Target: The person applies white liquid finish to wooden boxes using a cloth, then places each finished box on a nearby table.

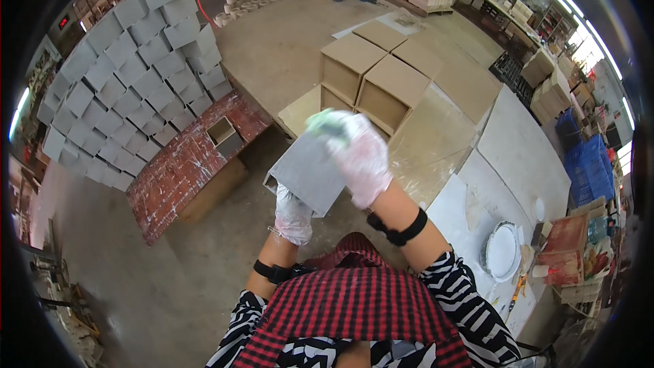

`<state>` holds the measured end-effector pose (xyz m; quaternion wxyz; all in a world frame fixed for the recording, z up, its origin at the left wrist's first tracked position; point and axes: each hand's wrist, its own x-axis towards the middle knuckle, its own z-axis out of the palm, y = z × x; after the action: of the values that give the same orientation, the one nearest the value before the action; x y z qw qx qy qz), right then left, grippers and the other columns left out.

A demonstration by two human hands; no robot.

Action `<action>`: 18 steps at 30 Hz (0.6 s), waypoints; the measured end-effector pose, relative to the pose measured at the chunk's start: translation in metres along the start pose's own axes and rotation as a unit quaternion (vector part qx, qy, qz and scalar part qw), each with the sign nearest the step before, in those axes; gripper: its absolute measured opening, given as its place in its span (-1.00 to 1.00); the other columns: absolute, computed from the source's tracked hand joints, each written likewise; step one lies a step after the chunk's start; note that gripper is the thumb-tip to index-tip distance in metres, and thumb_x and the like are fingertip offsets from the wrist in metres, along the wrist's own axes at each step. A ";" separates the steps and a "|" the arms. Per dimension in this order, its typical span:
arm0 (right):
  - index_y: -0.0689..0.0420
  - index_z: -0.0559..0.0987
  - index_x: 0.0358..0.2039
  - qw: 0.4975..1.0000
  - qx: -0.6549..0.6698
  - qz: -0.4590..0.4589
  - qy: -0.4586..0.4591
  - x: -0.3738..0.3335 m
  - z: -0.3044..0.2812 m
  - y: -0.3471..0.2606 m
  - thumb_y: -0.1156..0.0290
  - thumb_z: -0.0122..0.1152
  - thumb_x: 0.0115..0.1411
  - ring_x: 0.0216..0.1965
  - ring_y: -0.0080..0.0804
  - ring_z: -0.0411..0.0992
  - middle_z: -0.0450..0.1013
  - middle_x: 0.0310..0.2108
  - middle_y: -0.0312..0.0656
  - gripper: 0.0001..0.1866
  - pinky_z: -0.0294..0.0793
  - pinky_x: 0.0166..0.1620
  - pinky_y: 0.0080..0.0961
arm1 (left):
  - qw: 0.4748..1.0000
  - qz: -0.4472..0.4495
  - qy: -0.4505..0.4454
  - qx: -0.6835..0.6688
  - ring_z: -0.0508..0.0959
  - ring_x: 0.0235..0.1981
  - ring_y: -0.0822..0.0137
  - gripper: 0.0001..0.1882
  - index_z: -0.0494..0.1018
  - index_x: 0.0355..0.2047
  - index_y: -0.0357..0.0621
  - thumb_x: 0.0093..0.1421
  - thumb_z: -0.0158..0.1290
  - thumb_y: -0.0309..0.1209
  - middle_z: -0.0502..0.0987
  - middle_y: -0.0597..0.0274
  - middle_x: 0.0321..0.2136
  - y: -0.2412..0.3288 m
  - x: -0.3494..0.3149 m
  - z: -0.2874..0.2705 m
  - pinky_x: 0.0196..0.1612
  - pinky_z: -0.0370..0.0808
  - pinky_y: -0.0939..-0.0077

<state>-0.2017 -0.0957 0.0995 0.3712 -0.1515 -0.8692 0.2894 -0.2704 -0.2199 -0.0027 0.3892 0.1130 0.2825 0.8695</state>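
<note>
A grey-coated box (310,176) is tilted in the air in front of me. My left hand (294,217), in a whitish glove, holds it from the near underside, its fingers hidden behind the box. Over the box's upper right edge is my right hand (362,157), gloved and paint-stained, closed round a pale green sponge (330,125). The sponge is smeared by motion and lies at the box's top edge. Several bare brown boxes (395,85) are stacked on the bench just beyond.
To the left, many grey boxes (129,71) are stacked beside a paint-spattered red board (204,157) bearing one small open box (223,135). A round white tub (503,251) and a brush (519,293) are on the bench at right. Blue crates (587,169) stand farther right.
</note>
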 end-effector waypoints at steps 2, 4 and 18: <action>0.02 0.51 -0.25 0.988 -0.042 -0.120 -0.084 -0.008 0.007 -0.051 0.26 0.19 -0.01 -0.32 -0.26 0.44 0.44 -0.41 -0.20 -0.73 0.43 -0.20 -0.38 | 0.954 -0.010 -0.084 -0.286 0.41 -0.02 0.26 -0.51 0.26 0.06 -0.10 0.27 -0.20 -0.04 0.37 0.23 -0.02 -0.028 0.024 -0.082 0.03 0.38 0.31; -0.03 0.52 -0.28 0.965 -0.172 -0.145 -0.137 -0.030 0.021 -0.043 0.20 0.22 -0.04 -0.35 -0.31 0.44 0.42 -0.45 -0.21 -0.71 0.43 -0.23 -0.38 | 0.993 0.052 -0.092 -0.060 0.42 -0.11 0.38 -0.53 0.31 -0.01 -0.10 0.28 -0.21 -0.01 0.41 0.31 -0.12 -0.012 0.006 -0.037 -0.05 0.41 0.39; -0.08 0.50 -0.27 0.978 -0.127 -0.090 -0.142 -0.039 0.015 -0.025 0.26 0.11 0.01 -0.31 -0.34 0.39 0.41 -0.35 -0.30 -0.77 0.44 -0.21 -0.45 | 0.993 0.076 0.046 0.078 0.42 -0.02 0.19 -0.41 0.25 0.09 -0.09 0.27 -0.29 0.08 0.40 0.18 -0.02 0.004 0.004 -0.013 0.05 0.38 0.26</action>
<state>-0.1876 -0.1400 0.0849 0.2465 -0.0759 -0.9528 0.1600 -0.2810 -0.2244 -0.0104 0.2988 0.1241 0.3581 0.8759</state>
